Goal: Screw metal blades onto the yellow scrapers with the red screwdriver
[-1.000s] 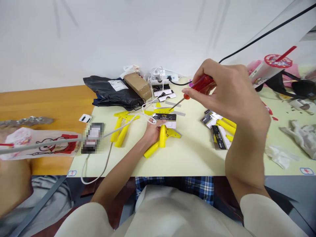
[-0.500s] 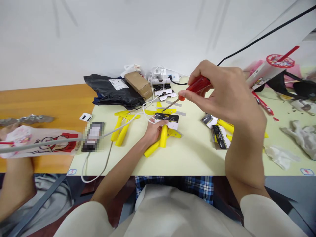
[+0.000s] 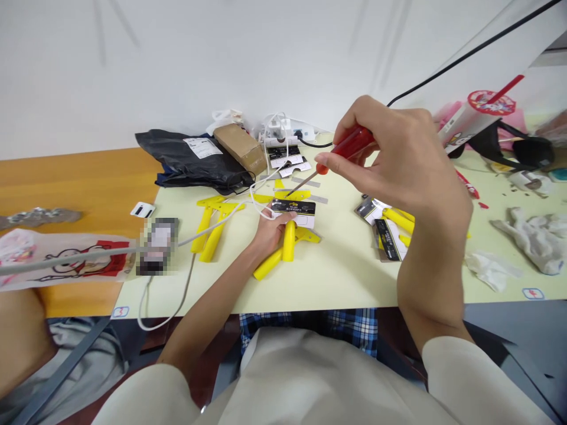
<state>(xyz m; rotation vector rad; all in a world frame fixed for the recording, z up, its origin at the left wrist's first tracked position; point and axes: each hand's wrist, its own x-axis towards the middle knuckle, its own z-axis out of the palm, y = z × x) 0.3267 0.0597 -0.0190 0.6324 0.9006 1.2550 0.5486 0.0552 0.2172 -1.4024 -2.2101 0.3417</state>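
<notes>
My right hand (image 3: 398, 159) is raised above the table and pinches a red-handled screwdriver (image 3: 352, 144). Its thin metal shaft slants down, with the tip just above the far edge of a black-and-white printed card (image 3: 293, 213). My left hand (image 3: 270, 235) rests on the table, holding that card against a yellow plastic forked part (image 3: 274, 262). Similar loose yellow pieces (image 3: 210, 227) lie to the left of my left hand. More yellow pieces with cards (image 3: 390, 236) lie partly hidden behind my right wrist.
A black plastic mailer (image 3: 190, 162), a cardboard box (image 3: 241, 147) and a power strip (image 3: 279, 133) stand at the back. A white cable (image 3: 190, 271) crosses the table. A cup (image 3: 469, 121) and crumpled white cloth (image 3: 527, 239) lie right. A neighbouring person's arm (image 3: 20, 336) shows at lower left.
The whole view has shifted slightly left and up. My right hand and the screwdriver have moved a little left with it, and my left hand keeps its hold.
</notes>
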